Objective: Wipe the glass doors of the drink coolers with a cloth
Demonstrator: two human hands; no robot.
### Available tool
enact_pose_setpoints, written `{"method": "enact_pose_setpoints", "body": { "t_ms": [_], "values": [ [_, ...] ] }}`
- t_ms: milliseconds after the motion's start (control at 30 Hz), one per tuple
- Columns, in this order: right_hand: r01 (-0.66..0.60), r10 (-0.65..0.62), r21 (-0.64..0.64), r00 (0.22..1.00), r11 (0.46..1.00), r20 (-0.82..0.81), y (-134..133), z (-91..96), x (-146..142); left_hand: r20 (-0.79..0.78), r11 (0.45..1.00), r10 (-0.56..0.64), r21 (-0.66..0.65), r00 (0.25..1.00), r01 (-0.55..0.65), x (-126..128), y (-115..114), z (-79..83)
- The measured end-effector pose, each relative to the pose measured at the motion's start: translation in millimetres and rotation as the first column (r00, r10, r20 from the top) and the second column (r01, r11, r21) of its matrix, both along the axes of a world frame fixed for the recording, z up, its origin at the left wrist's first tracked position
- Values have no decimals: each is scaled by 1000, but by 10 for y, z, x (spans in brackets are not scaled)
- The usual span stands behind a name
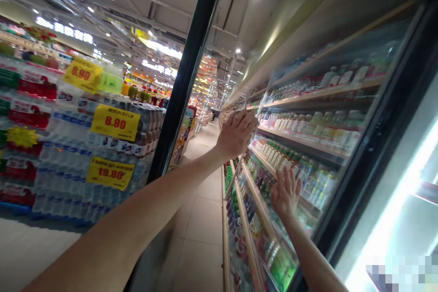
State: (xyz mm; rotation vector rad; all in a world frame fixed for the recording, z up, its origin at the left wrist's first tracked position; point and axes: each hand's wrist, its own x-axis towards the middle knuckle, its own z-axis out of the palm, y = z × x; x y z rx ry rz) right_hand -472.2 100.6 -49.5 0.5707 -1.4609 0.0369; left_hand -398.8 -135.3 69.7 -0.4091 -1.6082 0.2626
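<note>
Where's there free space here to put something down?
The tiled aisle floor lies bare between the stacked water packs and the cooler door. Behind the glass, shelves are crowded with bottles. Left hand and right hand rest on the glass.

Clearance record: chiller aisle, centre and right of frame.
Glass door seals off the bottle shelves across the right half. The left hand and right hand lie flat against it, fingers spread, with no way through. Black door frame slants across centre frame. Aisle floor, lower centre, gives open passage. Stacked water packs wall off the left side.
</note>
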Motion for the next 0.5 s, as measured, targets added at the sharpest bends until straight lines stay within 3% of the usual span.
{"method": "enact_pose_setpoints", "body": {
  "t_ms": [67,133,167,200,267,333,400,433,500],
  "values": [
    [1,-1,-1,1000,1000,12,11,-4,-1,45,988,-23,-149,999,29,4,49,-85],
    [7,-7,5,1000,1000,25,26,-10,-8,111,900,-54,-425,992,97,-2,106,-240],
    [8,-9,5,1000,1000,30,32,-13,-12,128,855,-63,-504,990,119,-7,118,-286],
    [8,-9,3,999,1000,34,36,-16,-14,125,844,-67,-522,990,123,-13,113,-287],
    [1,-1,2,1000,1000,29,34,-17,-11,74,919,-58,-385,996,82,-21,60,-158],
    [-6,6,0,1000,1000,22,21,-13,-3,11,992,-35,-120,999,36,-25,0,37],
    [-7,7,-5,1000,1000,18,6,-4,4,-14,999,-35,17,999,35,-31,-7,122],
    [-7,7,-7,1000,1000,11,3,0,3,-8,999,-52,-11,999,52,-33,16,93],
    [-3,3,-3,1000,1000,4,8,4,-8,37,970,-106,-216,994,111,-29,89,-81]
  ]
}}
